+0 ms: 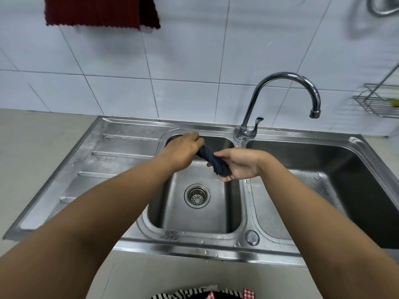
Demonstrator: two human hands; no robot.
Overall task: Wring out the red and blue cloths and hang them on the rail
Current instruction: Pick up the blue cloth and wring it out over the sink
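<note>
Blue cloth (212, 161) twisted between left hand (183, 150) and right hand (239, 164), above sink (194, 212).

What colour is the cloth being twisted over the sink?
Dark navy blue cloth, twisted between both hands; the head view shows it.

The red cloth (101, 11) is cut off by the top edge, its rail unseen.

Two hands, the left hand (183, 151) and the right hand (239, 164); two cloths, one blue cloth (212, 159) and one red cloth (95, 11); two sink basins (235, 212); one tap (287, 100); one drain strainer (197, 195); one wire rack (376, 102).
</note>
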